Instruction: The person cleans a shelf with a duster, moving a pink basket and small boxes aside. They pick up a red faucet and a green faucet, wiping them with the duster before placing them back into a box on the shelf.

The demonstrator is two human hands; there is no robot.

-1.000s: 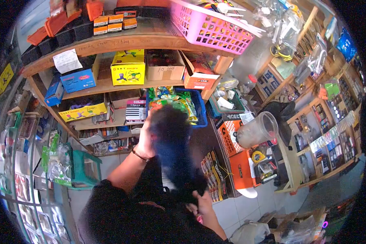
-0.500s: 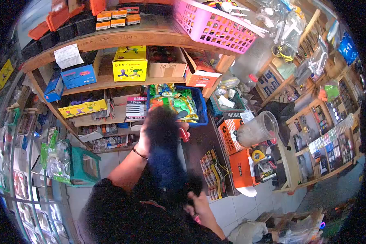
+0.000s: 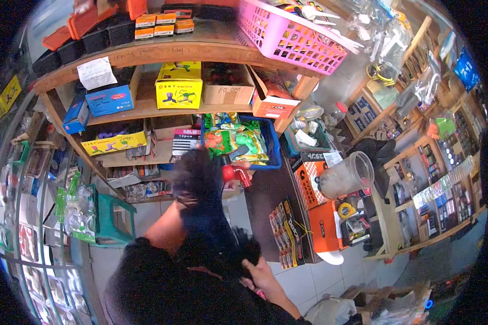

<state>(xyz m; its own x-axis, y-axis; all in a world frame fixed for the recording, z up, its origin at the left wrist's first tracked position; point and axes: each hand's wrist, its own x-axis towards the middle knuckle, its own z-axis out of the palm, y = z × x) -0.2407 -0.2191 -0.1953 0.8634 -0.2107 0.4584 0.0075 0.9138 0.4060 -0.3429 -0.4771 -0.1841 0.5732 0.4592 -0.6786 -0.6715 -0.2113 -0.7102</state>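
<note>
A long dark thing [image 3: 203, 216], blue in its middle and shaggy black at both ends, stretches across my front; its upper end is smeared by motion and I cannot tell its kind. My left hand [image 3: 177, 201] is at the upper shaggy end, its fingers hidden behind it. Near the lower shaggy end, my right hand [image 3: 263, 279] is closed, with a bit of pink below its fingers. Just beyond the upper end is a bent, glossy red thing [image 3: 237, 174], with fingers showing beside it.
A blue basket [image 3: 276, 146] of bright packets stands on the dark counter [image 3: 263, 189]. Shelves ahead carry a yellow box [image 3: 179, 89] and a blue box [image 3: 111, 101]. A pink basket [image 3: 284, 40] sits above. To the right are an orange box [image 3: 321, 225] and a clear tub [image 3: 339, 179].
The dark thing's upper end and my left hand have moved left and slightly down, uncovering more of the red thing. My right hand has stayed near the lower end. The view has shifted slightly.
</note>
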